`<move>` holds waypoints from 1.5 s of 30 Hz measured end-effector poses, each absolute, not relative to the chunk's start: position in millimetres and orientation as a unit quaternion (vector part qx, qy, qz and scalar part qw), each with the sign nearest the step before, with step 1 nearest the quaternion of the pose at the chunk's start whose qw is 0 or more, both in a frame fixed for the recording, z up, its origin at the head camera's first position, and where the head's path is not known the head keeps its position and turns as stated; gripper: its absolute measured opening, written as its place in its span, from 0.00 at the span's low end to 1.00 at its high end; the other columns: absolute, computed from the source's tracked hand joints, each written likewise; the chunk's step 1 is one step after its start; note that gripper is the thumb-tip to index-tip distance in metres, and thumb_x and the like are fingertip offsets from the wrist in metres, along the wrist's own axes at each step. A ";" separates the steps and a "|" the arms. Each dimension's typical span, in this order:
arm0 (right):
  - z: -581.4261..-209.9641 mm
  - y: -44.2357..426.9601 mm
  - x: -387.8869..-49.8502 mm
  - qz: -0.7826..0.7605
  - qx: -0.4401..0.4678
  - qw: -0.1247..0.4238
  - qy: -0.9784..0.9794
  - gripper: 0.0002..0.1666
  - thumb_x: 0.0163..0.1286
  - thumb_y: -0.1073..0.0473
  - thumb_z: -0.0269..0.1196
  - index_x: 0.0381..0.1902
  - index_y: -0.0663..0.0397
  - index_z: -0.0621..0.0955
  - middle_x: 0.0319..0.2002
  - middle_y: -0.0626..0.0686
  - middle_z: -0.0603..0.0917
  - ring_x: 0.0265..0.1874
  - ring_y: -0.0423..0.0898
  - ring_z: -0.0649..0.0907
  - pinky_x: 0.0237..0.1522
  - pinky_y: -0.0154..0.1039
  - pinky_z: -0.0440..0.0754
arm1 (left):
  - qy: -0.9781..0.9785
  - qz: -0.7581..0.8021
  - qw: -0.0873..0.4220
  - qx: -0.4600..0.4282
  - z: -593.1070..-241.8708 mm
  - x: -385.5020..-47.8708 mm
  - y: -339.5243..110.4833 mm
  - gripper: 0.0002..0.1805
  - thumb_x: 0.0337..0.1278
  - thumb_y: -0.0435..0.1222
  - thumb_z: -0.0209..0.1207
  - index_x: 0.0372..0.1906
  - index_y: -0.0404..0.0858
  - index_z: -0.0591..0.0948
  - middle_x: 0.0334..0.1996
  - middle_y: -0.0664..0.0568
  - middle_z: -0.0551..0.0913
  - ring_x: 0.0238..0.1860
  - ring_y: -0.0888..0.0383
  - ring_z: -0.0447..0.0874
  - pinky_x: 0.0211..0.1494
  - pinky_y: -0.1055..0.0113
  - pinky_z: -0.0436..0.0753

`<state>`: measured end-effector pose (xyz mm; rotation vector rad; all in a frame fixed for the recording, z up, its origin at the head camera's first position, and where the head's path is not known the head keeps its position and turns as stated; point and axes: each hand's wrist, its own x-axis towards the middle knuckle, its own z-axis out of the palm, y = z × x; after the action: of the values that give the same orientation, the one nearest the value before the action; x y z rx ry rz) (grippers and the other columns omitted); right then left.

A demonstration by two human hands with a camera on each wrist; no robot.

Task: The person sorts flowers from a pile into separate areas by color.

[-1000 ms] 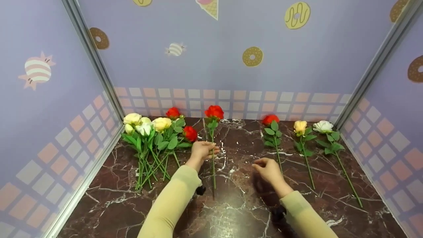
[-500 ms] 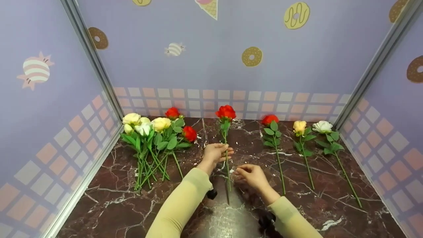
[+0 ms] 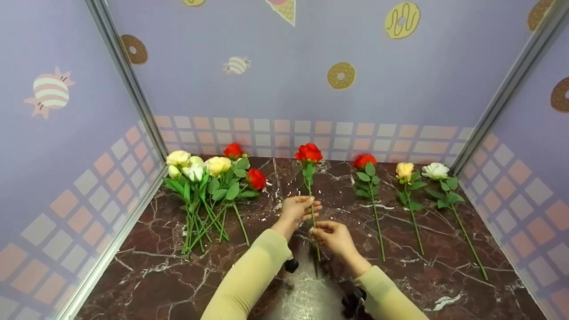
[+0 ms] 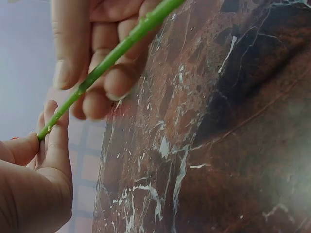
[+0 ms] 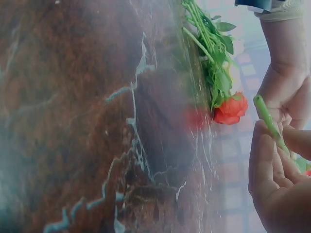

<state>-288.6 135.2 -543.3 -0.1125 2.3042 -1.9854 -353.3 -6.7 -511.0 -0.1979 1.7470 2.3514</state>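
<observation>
A red rose (image 3: 308, 153) stands nearly upright in front of me, its bloom away from me. My left hand (image 3: 297, 211) pinches its green stem below the leaves. Lower down, my right hand (image 3: 338, 240) has thumb and fingertips at the same stem, seeming to pinch it lightly. Close up in the left wrist view, the stem (image 4: 141, 30) runs past the right hand's fingers to the left hand (image 4: 46, 179). In the right wrist view, the stem's cut end (image 5: 258, 101) pokes out beyond the right hand (image 5: 279, 179).
On the dark marble table (image 3: 146, 293), a bunch of white, yellow and red roses (image 3: 209, 195) lies at left. To the right lie a single red rose (image 3: 365, 161), a yellow rose (image 3: 404, 172) and a white rose (image 3: 435, 170). Patterned walls enclose three sides.
My left hand has carried the red rose rightward to the middle. My right hand has come leftward to its lower stem. The other roses lie where they were.
</observation>
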 end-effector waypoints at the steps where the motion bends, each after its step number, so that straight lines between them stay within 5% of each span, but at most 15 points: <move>1: -543.4 135.3 -288.8 -0.654 -0.037 0.051 0.754 0.20 0.72 0.69 0.64 0.57 0.79 0.79 0.42 0.69 0.89 0.35 0.52 0.91 0.38 0.42 0.92 | 0.592 0.796 0.104 -0.066 -511.3 -352.9 -5.8 0.14 0.73 0.30 0.58 0.55 0.25 0.81 0.45 0.36 0.90 0.42 0.53 0.93 0.55 0.54 0.91; 9: -543.2 140.2 -288.3 -0.645 -0.043 0.043 0.762 0.19 0.69 0.71 0.65 0.55 0.79 0.80 0.38 0.69 0.90 0.30 0.46 0.91 0.35 0.38 0.92 | 0.592 0.796 0.115 -0.055 -513.2 -352.5 -2.3 0.13 0.73 0.30 0.59 0.55 0.26 0.83 0.48 0.33 0.89 0.42 0.54 0.93 0.56 0.56 0.90; 16: -541.8 149.6 -293.3 -0.647 -0.023 0.025 0.762 0.19 0.68 0.73 0.65 0.54 0.80 0.79 0.37 0.70 0.89 0.30 0.50 0.91 0.37 0.45 0.93 | 0.598 0.791 0.124 -0.048 -513.3 -356.7 -10.4 0.19 0.74 0.31 0.58 0.62 0.22 0.77 0.53 0.29 0.86 0.54 0.41 0.90 0.59 0.54 0.88; 26: -542.5 179.4 -303.9 -0.627 0.021 -0.025 0.778 0.18 0.65 0.75 0.66 0.52 0.80 0.81 0.34 0.67 0.89 0.26 0.48 0.90 0.27 0.30 0.87 | 0.608 0.787 0.069 -0.082 -516.0 -364.8 -57.3 0.20 0.73 0.27 0.57 0.63 0.18 0.74 0.53 0.26 0.84 0.50 0.41 0.91 0.61 0.49 0.85; 36: -546.6 215.2 -308.3 -0.616 0.045 -0.021 0.786 0.19 0.67 0.75 0.65 0.54 0.83 0.78 0.36 0.68 0.89 0.25 0.46 0.90 0.30 0.34 0.90 | 0.719 0.685 0.036 -0.108 -513.0 -365.2 -113.6 0.15 0.70 0.29 0.61 0.54 0.20 0.81 0.43 0.28 0.89 0.33 0.52 0.93 0.46 0.55 0.92; 41: -548.3 235.4 -312.2 -0.575 0.067 -0.014 0.816 0.20 0.68 0.73 0.66 0.56 0.80 0.79 0.36 0.67 0.89 0.23 0.42 0.89 0.24 0.31 0.86 | 0.813 0.571 0.009 -0.114 -511.8 -362.5 -143.6 0.12 0.70 0.30 0.62 0.49 0.23 0.85 0.41 0.30 0.89 0.36 0.44 0.93 0.43 0.56 0.93; 45: -547.3 245.6 -315.2 -0.550 0.063 -0.017 0.832 0.20 0.68 0.73 0.65 0.55 0.82 0.78 0.37 0.69 0.89 0.23 0.43 0.89 0.25 0.29 0.86 | 0.901 0.419 -0.015 -0.111 -509.1 -360.5 -165.6 0.13 0.70 0.35 0.62 0.31 0.29 0.86 0.19 0.46 0.82 0.19 0.51 0.80 0.27 0.64 0.83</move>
<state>-315.2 245.6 -547.3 0.1987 2.6439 -1.7479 -360.5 -165.6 -509.1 -0.3528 2.8588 1.3283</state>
